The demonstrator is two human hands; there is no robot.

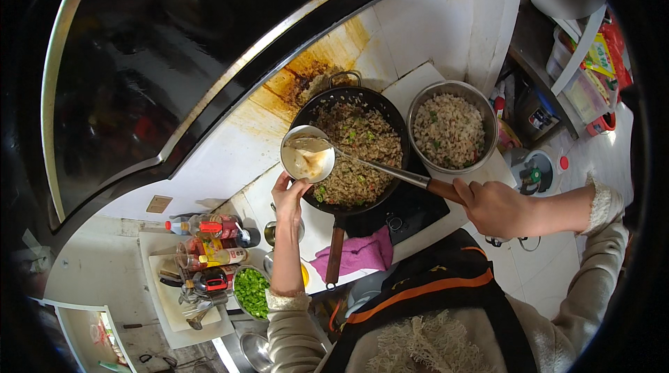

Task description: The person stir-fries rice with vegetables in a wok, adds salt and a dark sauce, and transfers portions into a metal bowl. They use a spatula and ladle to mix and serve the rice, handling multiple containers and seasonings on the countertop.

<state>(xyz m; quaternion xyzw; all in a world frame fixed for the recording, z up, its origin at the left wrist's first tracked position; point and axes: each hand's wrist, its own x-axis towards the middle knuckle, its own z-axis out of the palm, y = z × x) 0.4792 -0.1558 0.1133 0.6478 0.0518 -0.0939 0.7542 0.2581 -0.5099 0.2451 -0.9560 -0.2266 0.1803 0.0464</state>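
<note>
My left hand point(291, 198) holds a small white bowl point(309, 168) by its near rim, above the left side of a dark wok point(400, 111). A brownish residue coats the inside of the bowl. My right hand point(494, 208) grips the wooden handle of a metal cooking spatula or ladle point(402, 174); its head reaches into the bowl. Fried rice point(360, 151) with bits of green pepper fills much of the wok. The wok's wooden handle point(335, 250) points towards me. To its right stands a steel pot point(453, 168) heaped with paler rice point(448, 124).
A purple cloth point(360, 255) lies at the counter's front edge beside the black cooktop point(423, 211). Chopped green peppers fill a bowl point(252, 292) at lower left, near several sauce bottles point(222, 226). A black range hood point(157, 59) overhangs at upper left.
</note>
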